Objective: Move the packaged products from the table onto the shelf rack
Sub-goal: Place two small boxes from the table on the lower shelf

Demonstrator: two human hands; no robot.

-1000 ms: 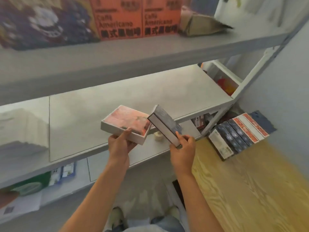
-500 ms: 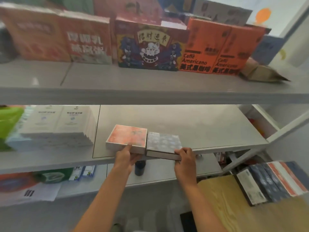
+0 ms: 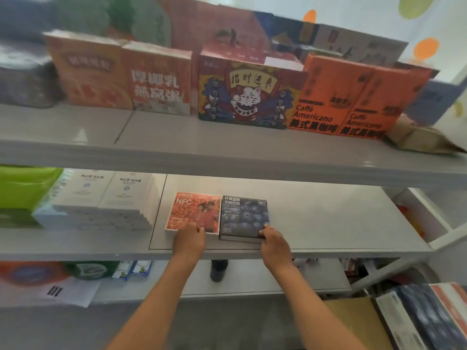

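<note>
Middle shelf (image 3: 328, 223): orange box (image 3: 193, 210) and blue box (image 3: 243, 217) flat, touching. Left hand (image 3: 189, 239) grips orange's 6 o'clock edge; right hand (image 3: 274, 242) grips blue's 5 o'clock corner.

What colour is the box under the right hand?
Dark blue, blueberry-printed box, flat on the middle shelf; head view shows it.

Soft, bright light fills the scene. The far left is smeared and blurry. Straight lines bend near the edges.
</note>
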